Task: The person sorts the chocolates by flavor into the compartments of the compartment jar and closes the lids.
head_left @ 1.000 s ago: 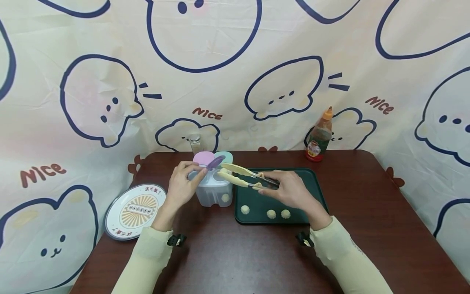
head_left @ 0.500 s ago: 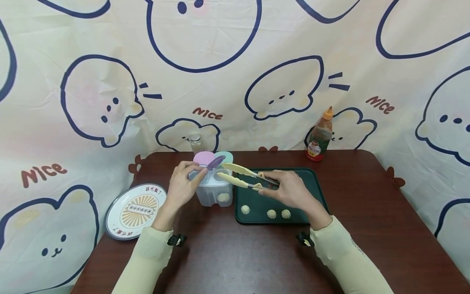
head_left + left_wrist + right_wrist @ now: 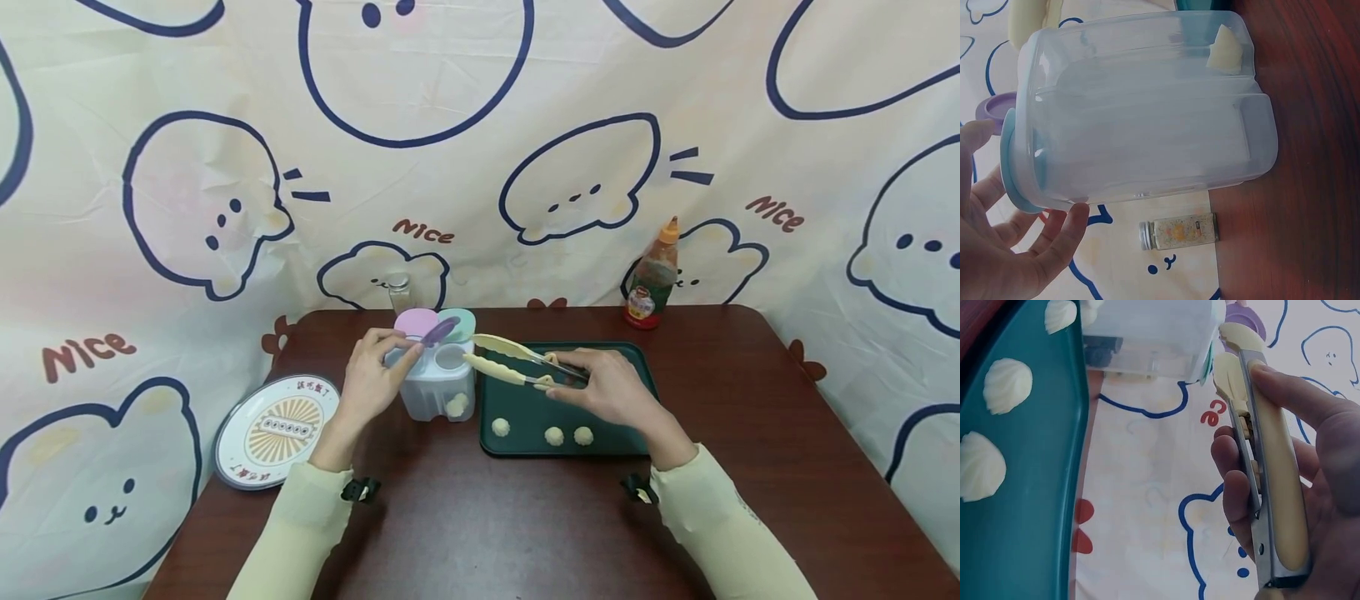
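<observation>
Cream ridged dough-like piece [image 3: 456,405] inside clear plastic box [image 3: 423,400], at bottom. Left hand [image 3: 371,375] holds raised purple oval lid [image 3: 440,332]. Right hand [image 3: 611,387] grips cream-tipped metal tongs [image 3: 501,371], tips parted, just shifted off box opening; release looks done. Three similar pieces [image 3: 553,437] on dark green rectangular tray [image 3: 525,408].

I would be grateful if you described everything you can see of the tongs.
The tongs have two rounded, pale yellow, plastic-looking tips on shiny metal arms, with a cream grip along one arm. They stand partly open, with nothing visible between the tips. The right hand holds them between thumb and fingers above the green tray, tips pointing toward the clear container. Whether a tip touches the container is unclear.
</observation>
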Available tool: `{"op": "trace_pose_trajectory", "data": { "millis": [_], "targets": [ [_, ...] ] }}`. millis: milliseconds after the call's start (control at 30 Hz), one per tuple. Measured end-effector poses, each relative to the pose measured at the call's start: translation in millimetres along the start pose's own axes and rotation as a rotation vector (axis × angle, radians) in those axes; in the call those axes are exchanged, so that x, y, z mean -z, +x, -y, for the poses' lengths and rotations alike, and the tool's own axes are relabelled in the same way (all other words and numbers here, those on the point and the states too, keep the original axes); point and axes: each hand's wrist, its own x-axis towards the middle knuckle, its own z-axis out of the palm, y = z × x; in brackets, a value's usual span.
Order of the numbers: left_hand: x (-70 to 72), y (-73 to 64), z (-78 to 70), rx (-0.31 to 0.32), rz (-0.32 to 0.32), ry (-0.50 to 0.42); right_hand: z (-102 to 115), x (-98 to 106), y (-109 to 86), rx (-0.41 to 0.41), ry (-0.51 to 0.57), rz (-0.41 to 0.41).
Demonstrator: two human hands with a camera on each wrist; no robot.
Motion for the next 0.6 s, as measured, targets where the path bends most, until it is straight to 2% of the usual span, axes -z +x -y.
{"op": "trace_pose_trajectory", "data": {
  "millis": [333,600],
  "targets": [
    [0.1,0.8,0.7,0.002,-0.005,0.001,-12,2,-7.6,0.053,-0.048,0.011],
    [0.5,0.1,0.7,0.005,0.002,-0.003,-21,1,-14.1,0.022,-0.021,0.124]
  ]
}}
